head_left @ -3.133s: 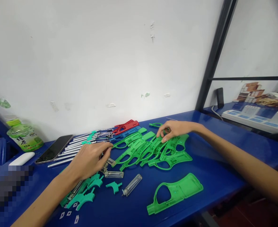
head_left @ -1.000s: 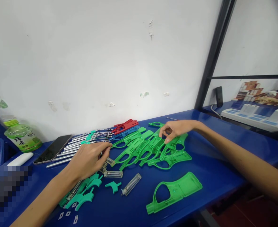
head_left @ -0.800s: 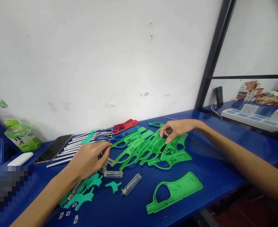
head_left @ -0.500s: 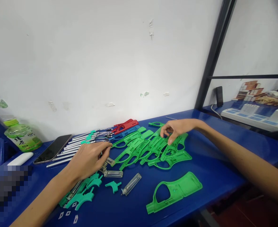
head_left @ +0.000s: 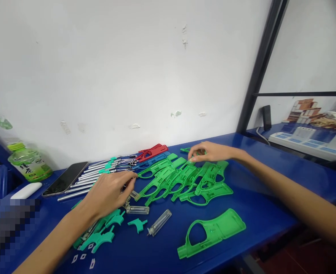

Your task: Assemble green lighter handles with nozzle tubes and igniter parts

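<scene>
My left hand point(head_left: 109, 192) is closed in a pinch over the clear plastic parts, and what its fingertips hold, if anything, is hidden. Below it lie clear lighter bodies point(head_left: 138, 210) and teal trigger-shaped pieces point(head_left: 101, 238). My right hand point(head_left: 209, 151) has its fingers curled, with thumb and forefinger close together at the back end of the pile of green gun-shaped half shells point(head_left: 182, 177). Whether it grips a shell there is unclear. One separate green gun-shaped half shell point(head_left: 222, 228) lies hollow side up near the front edge.
Metal rods point(head_left: 82, 186) with teal clips lie behind my left hand, beside a phone point(head_left: 66, 177) and a green-capped bottle point(head_left: 29, 161). Red shells point(head_left: 152, 152) and blue shells point(head_left: 148, 163) lie near the wall. A power strip point(head_left: 311, 144) is at right.
My right hand has moved left and back over the green shells, its thumb and forefinger drawing closer together. My left hand stays almost in place.
</scene>
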Tool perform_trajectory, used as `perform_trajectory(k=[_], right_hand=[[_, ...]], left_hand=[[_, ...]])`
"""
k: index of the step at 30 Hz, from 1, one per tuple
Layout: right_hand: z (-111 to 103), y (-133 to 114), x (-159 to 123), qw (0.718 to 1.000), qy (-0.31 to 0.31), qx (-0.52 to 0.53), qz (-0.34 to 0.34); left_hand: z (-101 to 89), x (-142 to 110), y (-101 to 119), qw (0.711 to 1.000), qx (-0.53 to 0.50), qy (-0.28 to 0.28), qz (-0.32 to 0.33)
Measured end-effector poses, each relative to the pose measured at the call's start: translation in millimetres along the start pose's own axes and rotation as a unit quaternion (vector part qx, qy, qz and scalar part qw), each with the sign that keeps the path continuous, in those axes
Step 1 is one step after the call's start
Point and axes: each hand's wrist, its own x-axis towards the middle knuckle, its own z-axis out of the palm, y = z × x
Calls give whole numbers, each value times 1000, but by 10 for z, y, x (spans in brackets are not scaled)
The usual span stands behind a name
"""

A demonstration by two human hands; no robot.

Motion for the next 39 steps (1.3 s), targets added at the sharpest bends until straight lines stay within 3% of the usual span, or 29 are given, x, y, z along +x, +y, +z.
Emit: perform_trajectory(k=[4, 7, 17, 39], right_hand=[[160, -184, 77, 995, 83, -32, -39], [257, -298, 108, 990, 102, -56, -76], [377, -333, 148, 982, 93, -110, -119], [438, -243, 176, 982, 94, -118, -113]], left_hand=[[-2, 25, 111, 999, 2, -28, -28], [24, 35, 180, 998, -3, -53, -40], [75, 19, 254, 992, -25, -105, -59], [94, 27, 234, 990, -62, -103, -79]])
